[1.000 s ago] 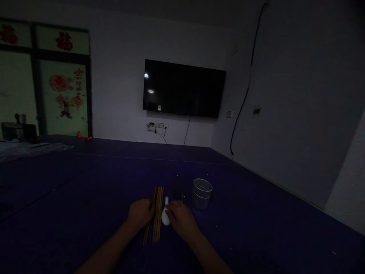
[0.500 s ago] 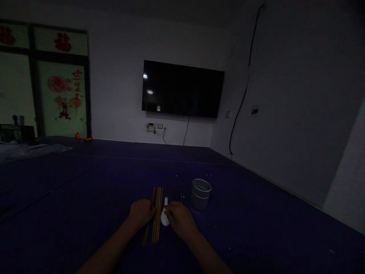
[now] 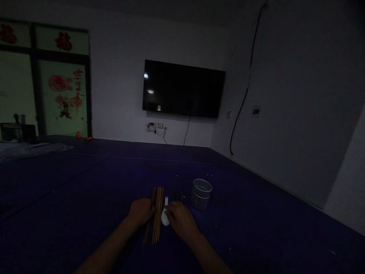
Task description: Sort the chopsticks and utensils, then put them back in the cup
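My left hand [image 3: 142, 211] is closed over a few wooden chopsticks [image 3: 146, 233] lying lengthwise on the purple surface. Just to their right, several more chopsticks [image 3: 157, 224] lie side by side. A white spoon [image 3: 165, 218] rests beside this bundle, bowl toward me and handle pointing away. My right hand [image 3: 181, 220] bends over the spoon from the right, its fingers pinched at the neck. Dark thin utensils [image 3: 181, 196] stick out beyond my right knuckles, mostly hidden by the hand. A grey metal holder [image 3: 200, 197] with a patterned lower wall stands upright to the right.
The purple surface [image 3: 119, 171] reaches to the far wall, with small white specks on it. Clear plastic film [image 3: 37, 150] and a dark box [image 3: 18, 132] are at far left. Small orange items [image 3: 78, 134] sit near the door. A television [image 3: 184, 89] hangs on the wall.
Both hands keep their places on the chopsticks and spoon. The view has shifted very slightly; nothing else has visibly moved.
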{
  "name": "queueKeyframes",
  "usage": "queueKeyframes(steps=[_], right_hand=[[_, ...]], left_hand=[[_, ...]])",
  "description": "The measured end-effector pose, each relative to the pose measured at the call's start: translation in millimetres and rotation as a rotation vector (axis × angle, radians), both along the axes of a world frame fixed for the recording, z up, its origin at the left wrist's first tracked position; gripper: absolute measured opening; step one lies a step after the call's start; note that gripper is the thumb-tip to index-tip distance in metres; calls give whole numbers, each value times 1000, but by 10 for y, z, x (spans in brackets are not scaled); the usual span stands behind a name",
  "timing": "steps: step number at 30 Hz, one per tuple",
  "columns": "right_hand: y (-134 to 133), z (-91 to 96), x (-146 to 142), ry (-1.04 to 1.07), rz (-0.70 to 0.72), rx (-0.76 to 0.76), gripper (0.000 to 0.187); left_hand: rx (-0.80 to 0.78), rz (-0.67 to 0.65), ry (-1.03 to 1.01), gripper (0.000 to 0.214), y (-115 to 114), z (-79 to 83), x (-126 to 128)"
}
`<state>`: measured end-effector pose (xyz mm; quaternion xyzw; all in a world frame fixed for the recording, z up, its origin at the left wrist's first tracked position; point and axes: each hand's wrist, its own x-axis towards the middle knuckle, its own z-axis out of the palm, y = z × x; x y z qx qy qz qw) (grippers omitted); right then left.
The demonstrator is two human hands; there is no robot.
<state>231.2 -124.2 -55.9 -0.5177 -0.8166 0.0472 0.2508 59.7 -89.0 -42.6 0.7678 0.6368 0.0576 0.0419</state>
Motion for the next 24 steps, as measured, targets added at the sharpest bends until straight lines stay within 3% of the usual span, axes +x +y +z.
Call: queueKeyframes(steps=[24], right_hand=[[13, -18, 1, 16, 6, 3, 29]], left_hand=[[45, 19, 37, 36, -50, -41, -10]])
